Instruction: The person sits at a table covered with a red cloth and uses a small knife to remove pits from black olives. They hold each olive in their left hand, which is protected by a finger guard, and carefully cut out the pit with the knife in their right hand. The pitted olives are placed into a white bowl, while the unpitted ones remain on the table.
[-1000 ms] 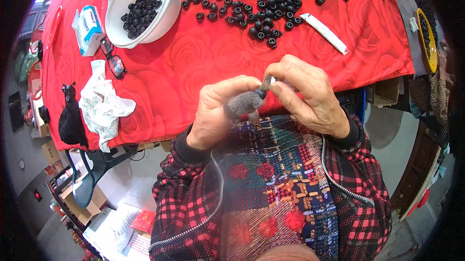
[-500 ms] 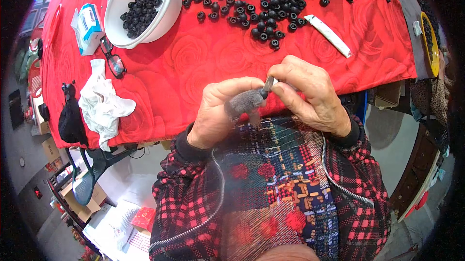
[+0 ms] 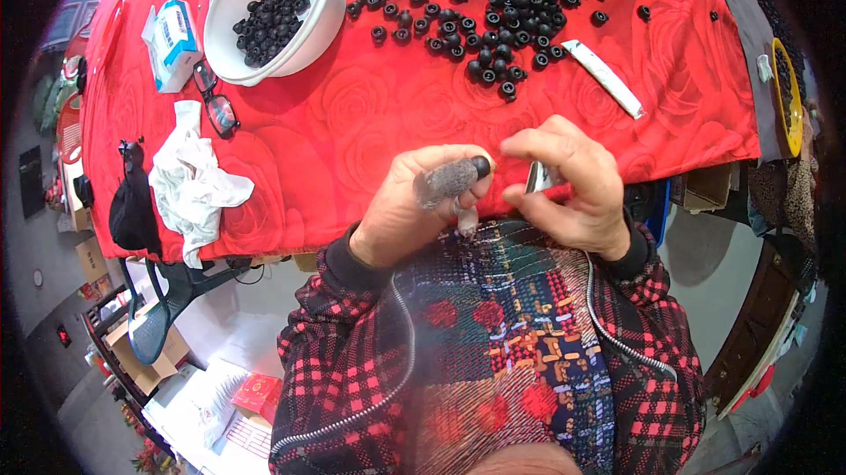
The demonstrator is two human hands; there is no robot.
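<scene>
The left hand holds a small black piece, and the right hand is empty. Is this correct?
Not quite: the right hand is not empty. The head view shows it holding a small shiny piece. The left hand does hold a small black piece.

A single wide fisheye view looks steeply down from the person's head, upright, its left being theirs. The left hand (image 3: 397, 211) and right hand (image 3: 577, 189) sit close below the lens, near mid-picture; the plaid jacket (image 3: 344, 360) fills the lower part, the red tablecloth (image 3: 370, 105) reaches away above, and the room curves around the rim.
</scene>
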